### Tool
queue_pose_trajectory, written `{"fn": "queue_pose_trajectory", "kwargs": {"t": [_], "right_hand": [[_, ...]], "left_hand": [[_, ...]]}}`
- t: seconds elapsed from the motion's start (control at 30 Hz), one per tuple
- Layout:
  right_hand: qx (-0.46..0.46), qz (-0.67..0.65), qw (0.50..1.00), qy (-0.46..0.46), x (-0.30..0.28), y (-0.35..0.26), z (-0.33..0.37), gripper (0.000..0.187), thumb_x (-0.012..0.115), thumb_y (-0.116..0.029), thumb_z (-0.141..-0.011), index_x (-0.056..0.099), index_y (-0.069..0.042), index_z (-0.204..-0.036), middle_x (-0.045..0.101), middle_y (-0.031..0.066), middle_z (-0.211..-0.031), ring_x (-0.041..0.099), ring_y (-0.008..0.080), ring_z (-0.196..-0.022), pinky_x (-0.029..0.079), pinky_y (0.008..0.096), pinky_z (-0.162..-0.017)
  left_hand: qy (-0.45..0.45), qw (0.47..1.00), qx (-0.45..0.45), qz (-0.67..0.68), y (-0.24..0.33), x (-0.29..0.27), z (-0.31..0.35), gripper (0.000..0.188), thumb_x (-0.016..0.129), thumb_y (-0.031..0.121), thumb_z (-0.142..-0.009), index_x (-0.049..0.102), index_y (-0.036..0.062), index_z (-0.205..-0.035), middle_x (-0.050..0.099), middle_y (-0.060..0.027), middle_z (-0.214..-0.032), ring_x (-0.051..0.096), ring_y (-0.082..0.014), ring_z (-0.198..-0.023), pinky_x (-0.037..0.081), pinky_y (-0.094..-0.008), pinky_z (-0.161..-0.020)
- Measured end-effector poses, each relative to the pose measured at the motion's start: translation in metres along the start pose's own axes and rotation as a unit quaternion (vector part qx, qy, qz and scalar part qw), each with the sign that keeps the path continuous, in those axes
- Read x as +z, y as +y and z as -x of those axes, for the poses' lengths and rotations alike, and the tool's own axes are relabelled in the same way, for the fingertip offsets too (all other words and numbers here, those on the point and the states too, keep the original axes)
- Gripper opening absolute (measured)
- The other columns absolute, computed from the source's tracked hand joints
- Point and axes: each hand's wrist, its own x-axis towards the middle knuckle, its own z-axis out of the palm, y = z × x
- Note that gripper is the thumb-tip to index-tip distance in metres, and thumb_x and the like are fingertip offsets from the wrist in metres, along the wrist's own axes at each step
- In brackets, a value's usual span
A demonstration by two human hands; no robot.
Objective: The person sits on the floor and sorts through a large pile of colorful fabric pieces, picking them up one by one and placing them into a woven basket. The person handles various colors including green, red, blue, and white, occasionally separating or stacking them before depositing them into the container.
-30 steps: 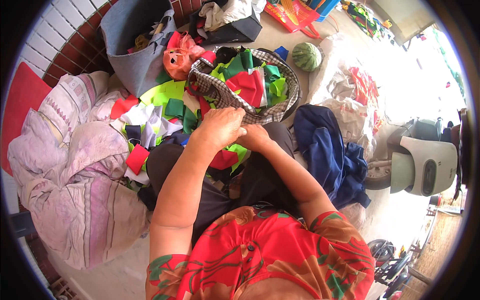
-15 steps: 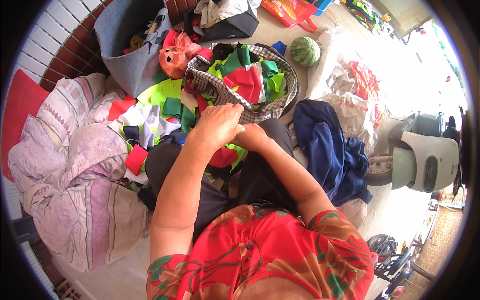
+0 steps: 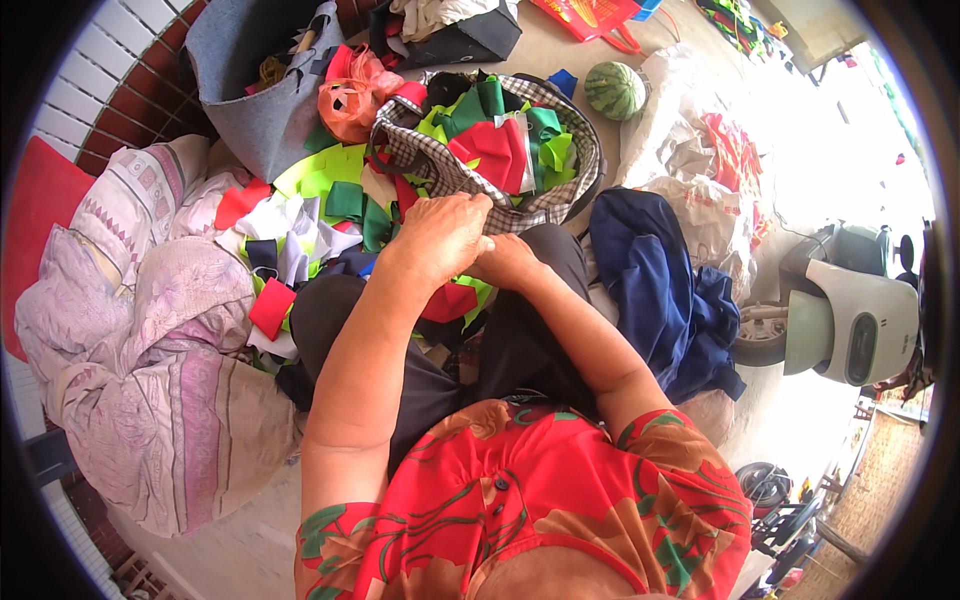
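My left hand [image 3: 445, 236] and my right hand [image 3: 506, 262] meet in front of me above my lap, both closed with fingers curled inward. Whatever they pinch is hidden behind the fingers and knuckles. Just beyond them stands a black-and-white checked cloth bag [image 3: 463, 187], filled with red, green, lime and black fabric scraps [image 3: 492, 152]. Under my wrists, a red scrap [image 3: 452, 302] and lime pieces lie at my lap. To the left of my hands spreads a loose heap of cut cloth, with lime pieces [image 3: 325, 170], white strips [image 3: 290, 238] and a red square [image 3: 271, 309].
A grey felt bin [image 3: 262, 125] and an orange plastic bag [image 3: 352, 105] stand at far left. A patterned pale quilt [image 3: 165, 330] bulges on the left. On the right lie dark blue cloth [image 3: 645, 270], white sacks [image 3: 690, 205] and a watermelon [image 3: 615, 91]; a scooter [image 3: 850, 320] stands beyond.
Both hands stay together, with the right hand and forearm shifted slightly up and right. The view has tilted a little; the bag and scraps look otherwise the same.
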Motion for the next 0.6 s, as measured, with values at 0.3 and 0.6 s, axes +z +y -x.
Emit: {"fn": "queue_pose_trajectory", "kwargs": {"t": [0.3,0.6], "right_hand": [[0.004,-0.001,1.0,-0.007,-0.0056,-0.0008,0.001,0.033,0.062,-0.037,-0.078,0.064,-0.007,-0.092,0.067,0.0145,-0.086,0.064,0.033,-0.084,0.05,0.0453,-0.078],[0.0,-0.001,1.0,-0.01,-0.0026,-0.0019,-0.0004,0.031,0.063,-0.035,-0.078,0.064,-0.008,-0.093,0.068,0.0147,-0.084,0.064,0.0335,-0.083,0.05,0.0453,-0.077]], "left_hand": [[0.026,1.0,0.012,0.007,-0.0024,0.0061,-0.003,0.041,0.067,0.021,-0.077,0.054,0.0015,-0.111,0.063,-0.0164,-0.097,0.058,-0.034,-0.098,0.045,-0.0434,-0.085],[0.011,1.0,-0.007,-0.002,-0.0018,0.0058,-0.0019,0.042,0.067,0.022,-0.077,0.054,0.0021,-0.112,0.063,-0.0154,-0.098,0.058,-0.0328,-0.099,0.045,-0.0425,-0.086]]}}
